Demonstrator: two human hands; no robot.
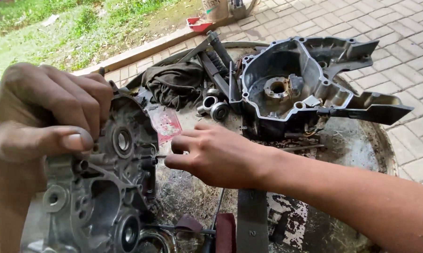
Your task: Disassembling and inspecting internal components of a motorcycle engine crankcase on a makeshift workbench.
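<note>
My left hand [52, 112] clamps the upper rim of the crankcase half [103, 187], upright at the tray's [361, 140] near-left edge. My right hand [216, 157] pinches a thin pin [161, 157] against its side. The casting looks heavy, rigid and greasy, best gripped at the rim.

Grimy grey metal engine case half [99, 187], upright on edge, bearing bores showing, lower left.

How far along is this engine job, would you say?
The engine looks already split: one casing half lies open on the round worktable. In hand, the left hand steadies the other crankcase half upright while the right hand works a thin tool at its edge. Loose bearings remain unfitted.
</note>
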